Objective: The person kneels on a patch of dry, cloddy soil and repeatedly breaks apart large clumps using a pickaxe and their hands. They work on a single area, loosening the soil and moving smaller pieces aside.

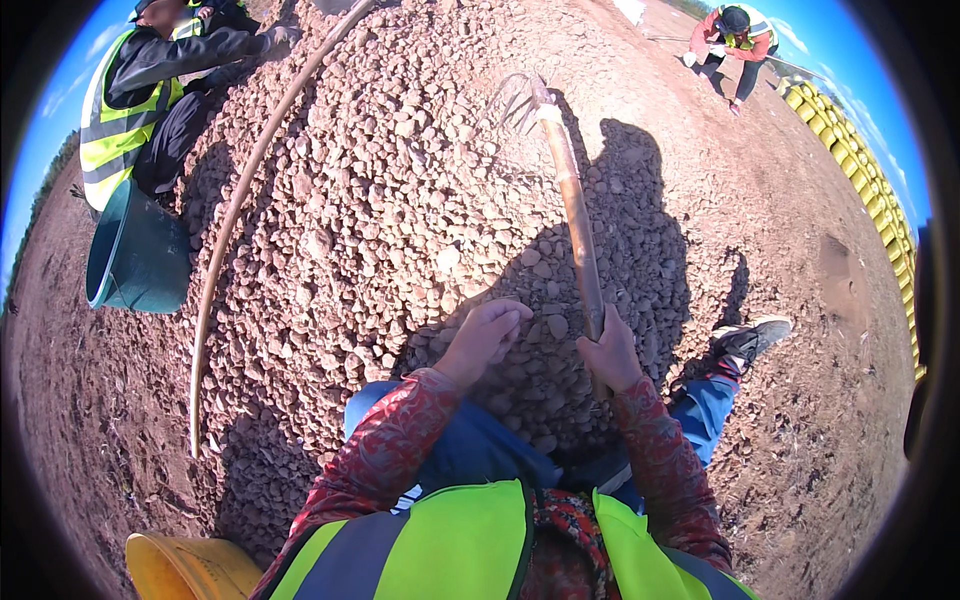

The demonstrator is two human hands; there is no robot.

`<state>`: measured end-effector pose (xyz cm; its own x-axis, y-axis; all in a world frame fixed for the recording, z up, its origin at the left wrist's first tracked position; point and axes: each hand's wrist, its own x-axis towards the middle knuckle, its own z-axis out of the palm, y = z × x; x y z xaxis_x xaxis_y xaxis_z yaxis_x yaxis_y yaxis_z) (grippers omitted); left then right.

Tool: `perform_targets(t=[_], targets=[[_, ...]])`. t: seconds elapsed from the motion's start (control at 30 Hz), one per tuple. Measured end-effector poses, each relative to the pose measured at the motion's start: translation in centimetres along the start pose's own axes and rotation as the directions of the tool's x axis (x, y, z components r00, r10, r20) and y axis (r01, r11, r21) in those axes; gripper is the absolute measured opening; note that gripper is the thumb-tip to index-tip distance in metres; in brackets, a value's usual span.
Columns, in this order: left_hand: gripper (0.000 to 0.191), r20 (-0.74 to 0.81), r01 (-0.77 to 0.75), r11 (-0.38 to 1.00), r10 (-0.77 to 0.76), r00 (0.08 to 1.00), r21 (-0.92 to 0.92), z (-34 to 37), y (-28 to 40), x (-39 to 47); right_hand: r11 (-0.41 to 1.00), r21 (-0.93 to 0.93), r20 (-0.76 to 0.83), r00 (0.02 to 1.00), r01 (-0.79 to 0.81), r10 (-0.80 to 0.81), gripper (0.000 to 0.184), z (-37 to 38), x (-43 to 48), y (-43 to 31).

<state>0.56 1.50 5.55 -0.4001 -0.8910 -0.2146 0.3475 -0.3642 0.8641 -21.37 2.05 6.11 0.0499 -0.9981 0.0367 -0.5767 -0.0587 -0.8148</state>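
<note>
My right hand [613, 349] grips the lower part of the wooden handle of a hand rake or fork with curved metal tines [574, 202]. Its tined head lies up and to the left, on the far side of a heap of small brown stones or clods [360, 210]. My left hand [487, 337] hovers over the near part of the heap, left of the handle, with its fingers curled. Whether it holds something small cannot be told. Shadow covers the stones under both hands.
A long wooden pole [240, 191] lies across the heap's left side. Beyond it, a green bucket [154, 255] stands by a crouching person in a hi-vis vest. A yellow bucket [187, 570] is at the lower left. Another person bends at the upper right, near stacked yellow sacks [855, 154].
</note>
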Motion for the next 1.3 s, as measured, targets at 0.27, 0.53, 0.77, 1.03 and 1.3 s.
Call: perform_targets(t=[0.27, 0.53, 0.77, 1.03, 1.3], targets=[[0.022, 0.041, 0.012, 0.999, -0.013, 0.999, 0.040, -0.1, -0.1, 0.2, 0.976, 0.026, 0.107, 0.971, -0.217, 0.213, 0.039, -0.5, -5.4, 2.1], [0.023, 0.083, 0.035, 0.996, -0.042, 0.996, 0.086, 1.1, 0.9, -1.1, 0.954, -0.193, 0.078, 0.966, -0.229, 0.248, 0.040, -2.3, -18.0, 6.0], [0.019, 0.033, -0.183, 0.949, 0.181, 0.983, 0.256, -1.4, 4.0, 0.1, 0.950, 0.138, 0.060, 0.960, -0.279, 0.273, 0.039, -2.2, -22.9, 8.9], [0.021, -0.092, -0.019, 0.162, 0.648, 0.756, 0.987, -11.3, 9.8, 12.0, 0.940, 0.059, 0.054, 0.941, -0.337, 0.334, 0.038, -1.8, -22.4, 10.4], [0.025, -0.359, 0.480, -0.086, 0.551, 0.753, 0.873, -11.7, 10.0, 20.9, 0.931, 0.028, 0.064, 0.931, -0.363, 0.361, 0.036, -1.8, -22.0, 11.6]])
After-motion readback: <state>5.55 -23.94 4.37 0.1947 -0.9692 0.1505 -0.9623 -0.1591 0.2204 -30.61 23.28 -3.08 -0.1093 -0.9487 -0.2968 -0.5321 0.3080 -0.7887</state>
